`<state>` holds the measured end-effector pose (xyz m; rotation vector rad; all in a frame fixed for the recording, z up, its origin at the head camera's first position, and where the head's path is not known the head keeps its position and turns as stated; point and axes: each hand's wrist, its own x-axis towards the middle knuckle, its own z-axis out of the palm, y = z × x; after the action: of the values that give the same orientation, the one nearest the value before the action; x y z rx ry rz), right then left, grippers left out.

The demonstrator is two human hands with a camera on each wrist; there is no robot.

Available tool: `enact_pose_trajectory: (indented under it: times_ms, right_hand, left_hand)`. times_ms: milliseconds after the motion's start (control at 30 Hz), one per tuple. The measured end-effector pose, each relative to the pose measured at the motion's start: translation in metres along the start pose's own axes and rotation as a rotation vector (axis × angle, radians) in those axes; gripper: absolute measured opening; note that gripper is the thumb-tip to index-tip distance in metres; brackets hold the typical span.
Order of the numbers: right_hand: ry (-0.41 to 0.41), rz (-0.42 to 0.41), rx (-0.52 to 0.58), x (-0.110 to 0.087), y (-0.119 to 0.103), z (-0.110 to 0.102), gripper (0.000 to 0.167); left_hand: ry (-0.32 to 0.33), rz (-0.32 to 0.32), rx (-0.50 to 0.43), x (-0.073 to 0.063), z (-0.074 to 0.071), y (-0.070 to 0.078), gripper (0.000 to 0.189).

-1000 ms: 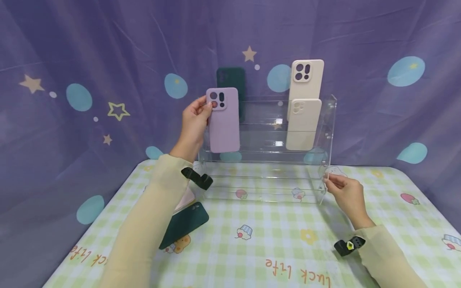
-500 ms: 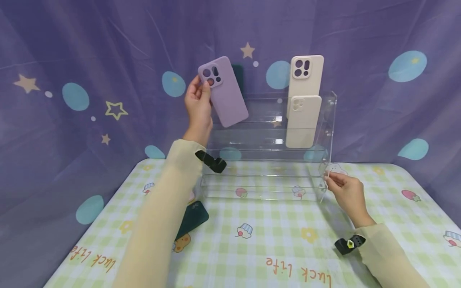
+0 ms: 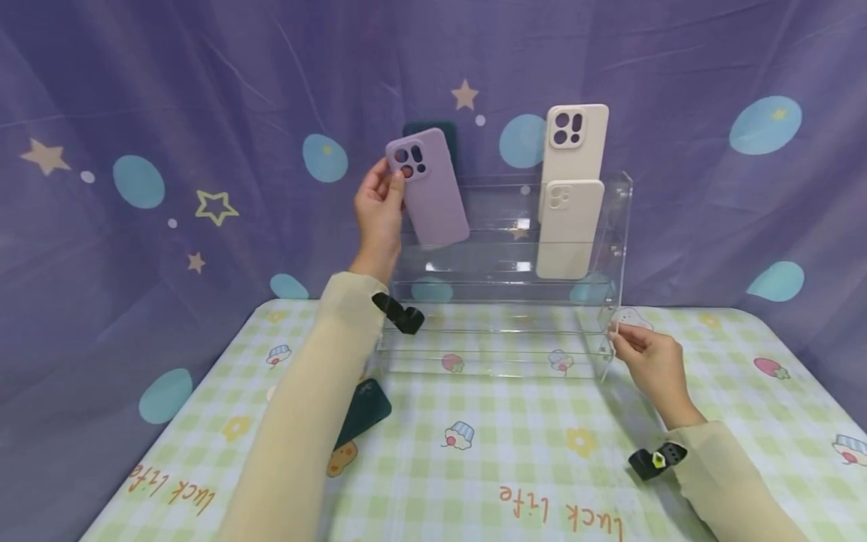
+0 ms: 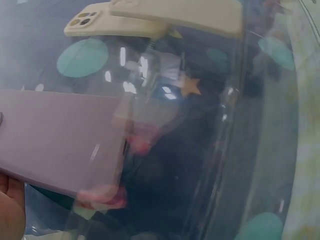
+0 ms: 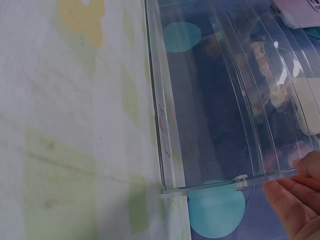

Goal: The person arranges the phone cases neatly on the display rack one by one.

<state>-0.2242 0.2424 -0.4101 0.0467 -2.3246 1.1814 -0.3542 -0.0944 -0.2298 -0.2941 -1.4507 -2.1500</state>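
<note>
My left hand [image 3: 379, 214] pinches a lilac phone case [image 3: 436, 199] by its upper left edge, beside the camera cutouts. The case leans, its lower end to the right, over the upper tiers of a clear acrylic display stand [image 3: 501, 331]. Behind it a dark green phone case [image 3: 430, 129] stands on the stand, mostly hidden. In the left wrist view the lilac case [image 4: 60, 140] shows its plain lower part. My right hand [image 3: 652, 369] pinches the stand's right side panel; the right wrist view shows fingertips [image 5: 280, 192] at that panel's edge.
On the stand's right, a white phone case [image 3: 589, 147] stands behind a lower cream phone case [image 3: 569, 233]. Another dark green case [image 3: 366, 410] lies on the checked tablecloth [image 3: 521, 452], partly under my left forearm. A purple patterned curtain [image 3: 271, 75] hangs behind.
My left hand lifted the lilac case and tilted it, then lowered it slightly and a little right, in front of the green case. The right hand has stayed at the side panel.
</note>
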Motion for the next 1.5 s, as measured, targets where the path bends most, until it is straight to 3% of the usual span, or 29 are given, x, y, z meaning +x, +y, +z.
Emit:
enact_pose_trajectory:
  times_ms: [367,667,1000,1300,1500]
  right_hand:
    - [0.008,0.011,0.003,0.0,-0.005,-0.005,0.026]
    - [0.023,0.01,0.029,-0.002,-0.002,0.001,0.025]
    - [0.022,-0.01,0.027,-0.002,-0.001,0.002,0.026]
    - [0.014,0.007,0.046,0.0,0.001,0.003,0.026]
    - [0.026,-0.002,0.046,0.0,0.002,0.003,0.025]
  left_hand:
    - [-0.03,-0.027,0.115,-0.006,-0.004,-0.003,0.014]
    - [0.023,-0.063,0.296,-0.013,-0.011,-0.005,0.022]
    - [0.056,-0.04,0.335,-0.014,-0.017,-0.005,0.022]
    - [0.045,-0.11,0.392,-0.012,-0.025,-0.006,0.02]
    - [0.02,-0.059,0.451,-0.011,-0.028,-0.008,0.018]
